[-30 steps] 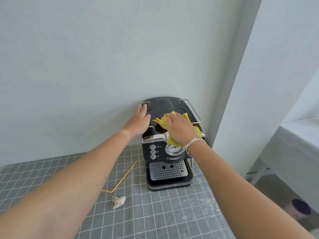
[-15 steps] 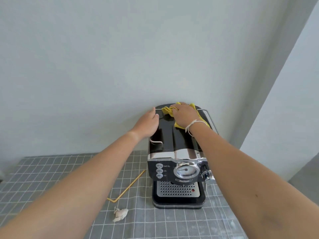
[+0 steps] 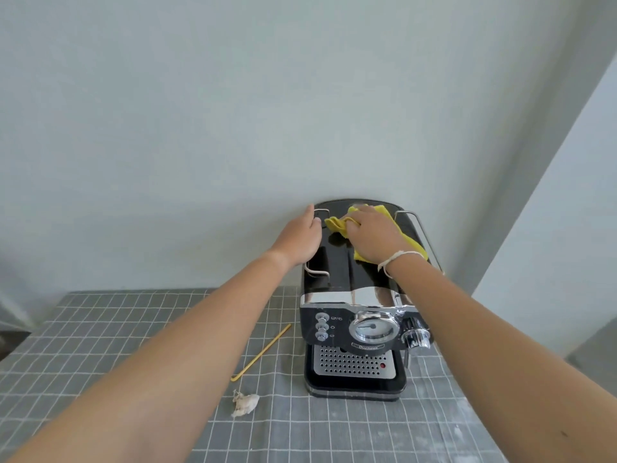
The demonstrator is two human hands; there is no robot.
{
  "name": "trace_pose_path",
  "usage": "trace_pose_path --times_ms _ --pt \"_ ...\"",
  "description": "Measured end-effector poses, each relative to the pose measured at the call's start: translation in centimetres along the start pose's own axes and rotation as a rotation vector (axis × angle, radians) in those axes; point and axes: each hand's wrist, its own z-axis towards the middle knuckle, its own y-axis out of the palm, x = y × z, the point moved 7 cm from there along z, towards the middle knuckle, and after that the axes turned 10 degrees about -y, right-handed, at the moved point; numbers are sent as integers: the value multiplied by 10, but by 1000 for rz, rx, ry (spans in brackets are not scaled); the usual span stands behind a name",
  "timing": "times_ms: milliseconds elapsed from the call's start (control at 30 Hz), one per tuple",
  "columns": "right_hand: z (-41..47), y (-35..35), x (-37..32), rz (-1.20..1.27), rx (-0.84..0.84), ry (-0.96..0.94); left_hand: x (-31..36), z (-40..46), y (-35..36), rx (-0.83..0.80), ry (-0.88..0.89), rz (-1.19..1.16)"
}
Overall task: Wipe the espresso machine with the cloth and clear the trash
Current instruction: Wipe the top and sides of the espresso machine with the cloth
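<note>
Wiping step: in hand; trash not yet cleared, by the look of it.
Espresso machine [image 3: 357, 315]: black and chrome, on the grey checked tablecloth [image 3: 100, 345], back against the wall [image 3: 233, 111].
Machine heading: front panel with gauge and drip tray faces 6 o'clock, toward the person; long axis of the top runs 12 to 6.
Cloth [image 3: 337, 223]: yellow, bunched, lying on the rear of the machine's glossy top, trailing toward 4 o'clock under the wrist.
Right hand [image 3: 374, 237]: pressed flat on the cloth, fingers curled around its far folds; a holding press, not a tight fist.
Left hand [image 3: 300, 237]: empty, fingers together, braced on the left edge of the top by the rail, steadying the machine.
Straw [image 3: 262, 352]: yellow, bent, on the tablecloth at 9 o'clock of the machine; runs from 1 to 7 o'clock.
Crumpled paper [image 3: 246, 402]: whitish scrap just beyond the straw's near end, apart from it.
Next move, judged: draw the cloth toward 6 o'clock across the top, then the front; afterwards gather straw and paper.
</note>
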Motion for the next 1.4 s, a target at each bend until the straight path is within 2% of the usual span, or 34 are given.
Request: trace_pose_path --times_ms 100,367,467,567,633,767,933,1100,1400 --pt "-31 -3 -17 -16 4 -96 1 -5 -1 -8 11 -5" --pt "-86 -5 -29 19 184 -51 11 -31 -1 15 89 150" --pt "-100 -3 -35 3 246 -78 12 -33 1 -17 108 200" --pt "-112 -2 -37 78 322 -100 11 -30 2 29 89 224" --pt "-150 -8 -31 71 411 -60 24 -54 22 2 187 346" --pt "-163 -3 -26 100 468 -94 32 -58 28 49 312 558" --pt "-193 -3 -17 148 539 -132 46 -68 34 78 379 601" --pt "-219 41 17 198 431 -116 51 -80 43 15 361 567" --pt "-230 158 52 119 130 -138 50 -88 46 118 400 563"
